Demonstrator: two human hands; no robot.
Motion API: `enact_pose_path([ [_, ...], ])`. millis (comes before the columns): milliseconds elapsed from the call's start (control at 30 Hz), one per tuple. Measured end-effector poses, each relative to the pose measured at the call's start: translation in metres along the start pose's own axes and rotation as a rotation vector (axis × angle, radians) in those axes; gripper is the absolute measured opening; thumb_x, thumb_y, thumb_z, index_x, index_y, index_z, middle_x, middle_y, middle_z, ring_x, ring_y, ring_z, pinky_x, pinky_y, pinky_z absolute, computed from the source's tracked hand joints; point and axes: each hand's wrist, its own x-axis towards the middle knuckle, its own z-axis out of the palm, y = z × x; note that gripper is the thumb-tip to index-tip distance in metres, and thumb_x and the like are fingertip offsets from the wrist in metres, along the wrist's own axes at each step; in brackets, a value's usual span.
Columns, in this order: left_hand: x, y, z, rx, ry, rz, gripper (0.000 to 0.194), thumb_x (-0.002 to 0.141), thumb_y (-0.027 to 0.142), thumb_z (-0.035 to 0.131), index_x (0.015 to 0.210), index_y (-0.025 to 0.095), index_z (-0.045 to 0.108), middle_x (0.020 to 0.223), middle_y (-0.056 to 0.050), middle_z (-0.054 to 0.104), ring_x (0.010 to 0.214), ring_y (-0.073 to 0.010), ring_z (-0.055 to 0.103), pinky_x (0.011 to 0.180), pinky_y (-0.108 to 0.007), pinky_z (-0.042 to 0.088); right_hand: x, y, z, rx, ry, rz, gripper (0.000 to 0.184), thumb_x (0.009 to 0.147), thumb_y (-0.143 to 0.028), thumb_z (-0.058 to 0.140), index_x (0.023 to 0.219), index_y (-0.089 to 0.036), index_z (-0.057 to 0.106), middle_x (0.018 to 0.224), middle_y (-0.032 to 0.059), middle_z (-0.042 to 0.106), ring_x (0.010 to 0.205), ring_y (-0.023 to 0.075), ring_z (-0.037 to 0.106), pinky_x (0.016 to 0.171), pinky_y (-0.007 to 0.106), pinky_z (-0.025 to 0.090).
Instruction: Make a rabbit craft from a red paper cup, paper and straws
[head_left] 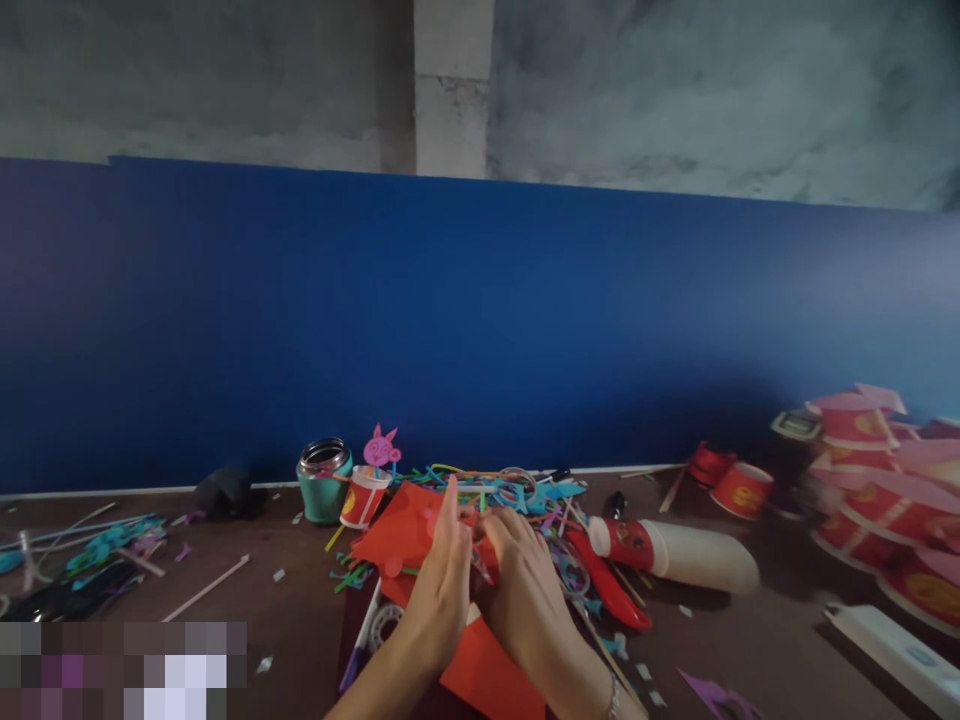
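Close together above the middle of the clutter are my left hand [447, 572] and my right hand [523, 580]. A small red-and-white piece [484, 568], mostly hidden, shows between them; its kind is unclear. My left hand is edge-on with a finger stretched up along the piece, its other fingers largely hidden. My right hand has its fingers bent over the piece from the right. Behind my left hand lies a red paper sheet [394, 532], and under my wrists is another orange-red sheet [491, 668].
A teal jar [325, 488] and a red paper cup [364, 500] with a pink cutout stand back left. To the right lie red-handled scissors [611, 585], white stacked cups [705, 556] and a white box [896, 655]. Red cup structures [862, 500] fill the far right. A blue partition [450, 320] rises behind.
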Motion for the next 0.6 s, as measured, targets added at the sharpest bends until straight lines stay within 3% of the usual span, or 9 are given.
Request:
enact_pose_path([
  [200, 0.001, 0.001, 0.0, -0.104, -0.012, -0.1, 0.061, 0.087, 0.058, 0.03, 0.132, 0.019, 0.043, 0.114, -0.016, 0.062, 0.102, -0.026, 0.059, 0.078, -0.037, 0.048, 0.005, 0.002, -0.007, 0.107, -0.049, -0.018, 0.015, 0.073, -0.01, 0.054, 0.081, -0.021, 0.06, 0.087, 0.0056, 0.061, 0.086, 0.0222, 0.056, 0.076, 0.033, 0.042],
  [300, 0.006, 0.002, -0.005, -0.087, -0.04, -0.152, 0.056, 0.087, 0.055, 0.035, 0.128, 0.019, 0.044, 0.114, -0.014, 0.061, 0.082, -0.0205, 0.062, 0.064, -0.03, 0.048, 0.008, 0.005, -0.01, 0.206, -0.013, 0.003, 0.011, 0.076, -0.009, 0.053, 0.075, -0.019, 0.057, 0.081, 0.0046, 0.06, 0.079, 0.0195, 0.056, 0.073, 0.03, 0.042],
  [367, 0.01, 0.001, -0.007, -0.054, -0.061, -0.15, 0.046, 0.086, 0.048, 0.041, 0.118, 0.017, 0.052, 0.103, -0.01, 0.064, 0.068, -0.0163, 0.059, 0.057, -0.027, 0.045, 0.01, 0.008, -0.012, 0.283, 0.014, 0.034, 0.01, 0.079, -0.012, 0.051, 0.074, -0.018, 0.057, 0.08, 0.0048, 0.06, 0.077, 0.0184, 0.056, 0.073, 0.03, 0.043],
  [467, 0.014, 0.0, -0.009, 0.011, -0.086, -0.102, 0.027, 0.083, 0.036, 0.048, 0.091, 0.015, 0.063, 0.081, -0.005, 0.064, 0.063, -0.0143, 0.054, 0.054, -0.023, 0.04, 0.012, 0.011, -0.014, 0.376, 0.023, 0.076, 0.01, 0.082, -0.017, 0.051, 0.074, -0.018, 0.057, 0.079, 0.0045, 0.06, 0.076, 0.0178, 0.057, 0.071, 0.029, 0.044],
  [600, 0.016, 0.0, -0.009, 0.071, -0.081, -0.093, 0.023, 0.079, 0.033, 0.052, 0.074, 0.014, 0.064, 0.065, -0.002, 0.06, 0.06, -0.0135, 0.051, 0.051, -0.021, 0.035, 0.015, 0.014, -0.014, 0.426, 0.022, 0.085, 0.009, 0.081, -0.018, 0.051, 0.075, -0.019, 0.057, 0.078, 0.0032, 0.062, 0.075, 0.0174, 0.059, 0.071, 0.027, 0.045],
])
